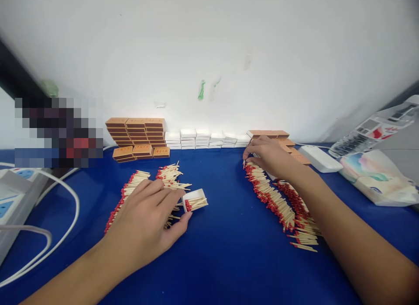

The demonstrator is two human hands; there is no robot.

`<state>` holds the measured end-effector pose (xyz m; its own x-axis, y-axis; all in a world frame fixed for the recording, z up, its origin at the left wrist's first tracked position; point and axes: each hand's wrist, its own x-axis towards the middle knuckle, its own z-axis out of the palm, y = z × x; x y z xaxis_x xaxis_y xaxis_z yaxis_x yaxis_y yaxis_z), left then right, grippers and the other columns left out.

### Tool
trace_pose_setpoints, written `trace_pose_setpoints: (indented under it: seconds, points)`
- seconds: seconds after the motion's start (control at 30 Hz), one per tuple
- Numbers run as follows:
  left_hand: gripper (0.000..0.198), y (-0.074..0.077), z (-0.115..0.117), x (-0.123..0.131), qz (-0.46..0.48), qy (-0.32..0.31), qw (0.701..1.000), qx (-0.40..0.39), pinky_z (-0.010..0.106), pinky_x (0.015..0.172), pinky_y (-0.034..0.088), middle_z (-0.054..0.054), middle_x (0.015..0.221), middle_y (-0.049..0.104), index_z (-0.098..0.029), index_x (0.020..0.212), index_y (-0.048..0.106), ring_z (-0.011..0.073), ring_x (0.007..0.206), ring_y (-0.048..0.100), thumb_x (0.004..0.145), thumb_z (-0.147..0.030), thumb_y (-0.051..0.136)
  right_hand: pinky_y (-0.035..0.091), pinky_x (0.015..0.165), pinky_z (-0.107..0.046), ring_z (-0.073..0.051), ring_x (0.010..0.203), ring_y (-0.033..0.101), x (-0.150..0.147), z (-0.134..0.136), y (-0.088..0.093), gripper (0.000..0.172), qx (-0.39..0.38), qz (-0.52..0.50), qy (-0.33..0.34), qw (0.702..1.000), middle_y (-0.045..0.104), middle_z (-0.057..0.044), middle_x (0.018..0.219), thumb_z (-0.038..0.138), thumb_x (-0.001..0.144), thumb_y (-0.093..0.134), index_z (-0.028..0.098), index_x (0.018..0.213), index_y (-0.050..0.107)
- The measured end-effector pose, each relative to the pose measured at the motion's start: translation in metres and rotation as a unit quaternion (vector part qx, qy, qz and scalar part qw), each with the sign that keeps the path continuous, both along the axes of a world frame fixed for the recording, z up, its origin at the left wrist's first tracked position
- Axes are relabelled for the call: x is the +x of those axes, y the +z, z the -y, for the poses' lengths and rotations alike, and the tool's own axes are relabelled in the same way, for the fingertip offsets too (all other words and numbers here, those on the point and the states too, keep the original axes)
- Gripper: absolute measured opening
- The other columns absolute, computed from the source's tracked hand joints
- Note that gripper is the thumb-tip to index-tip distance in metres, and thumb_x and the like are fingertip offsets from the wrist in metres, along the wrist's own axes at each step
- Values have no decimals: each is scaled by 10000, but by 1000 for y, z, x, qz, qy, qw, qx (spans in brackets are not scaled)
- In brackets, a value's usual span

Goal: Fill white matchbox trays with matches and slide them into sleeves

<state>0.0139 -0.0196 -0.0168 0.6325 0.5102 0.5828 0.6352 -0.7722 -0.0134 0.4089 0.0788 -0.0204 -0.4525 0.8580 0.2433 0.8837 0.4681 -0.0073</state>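
My left hand (149,209) grips a small white matchbox tray (199,194) by its left end, between thumb and fingers. Several red-tipped matches (196,203) lie in that tray. Beneath and beyond this hand are piles of loose matches (168,176), partly hidden by it. My right hand (266,154) is at the far end of a long row of matches (266,187), its thumb and fingers pinched together on a match (244,163). A second row of matches (296,204) runs beside the first, partly covered by my right forearm.
Orange-brown matchboxes (135,131) stand stacked at the back left, white trays (203,139) along the wall, and more orange boxes (268,133) behind my right hand. To the right are a white device (320,158), a tissue pack (376,176) and a plastic bottle (369,130). White cables (77,204) loop at left.
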Motion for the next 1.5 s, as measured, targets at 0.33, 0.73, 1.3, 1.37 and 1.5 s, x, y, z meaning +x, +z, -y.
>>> trace_pose_setpoints:
  seconds: [0.33,0.73,1.3,1.37,1.5]
  points:
    - [147,0,-1,0,-1,2,1000,3,412,790,493,27,770,719,-141,1092,729,249,787,630,1012,-248,666,404,852,-419,-322,1051,587,-4,-2,0,144,2,27,-18,999,761,-117,981,215,996,645,236,929,771]
    - [146,0,-3,0,-10,8,1000,5,407,799,488,20,777,735,-161,1096,728,229,755,621,1019,-253,645,367,811,-426,-328,1030,555,-13,5,-1,240,10,94,-62,994,721,-157,1004,194,1042,518,200,871,686]
    - [141,-1,-3,-1,-11,8,1000,3,401,794,467,26,782,734,-161,1069,727,238,769,627,1018,-270,653,474,913,-466,-335,1072,578,-23,5,-16,216,30,19,-18,999,689,-159,1090,355,1087,537,201,1022,673]
    - [139,0,-3,-1,-11,8,1000,3,396,790,470,25,784,736,-168,1073,723,233,764,627,1022,-273,647,468,902,-461,-336,1062,581,-23,4,-18,246,23,22,-27,999,692,-158,1077,361,1098,523,200,995,677]
    - [144,0,-3,-1,-11,8,1000,2,397,802,477,22,784,738,-172,1102,718,235,771,629,1019,-266,648,451,889,-451,-330,1044,582,-24,6,-18,255,15,35,-37,999,691,-155,1044,310,1096,501,199,948,676]
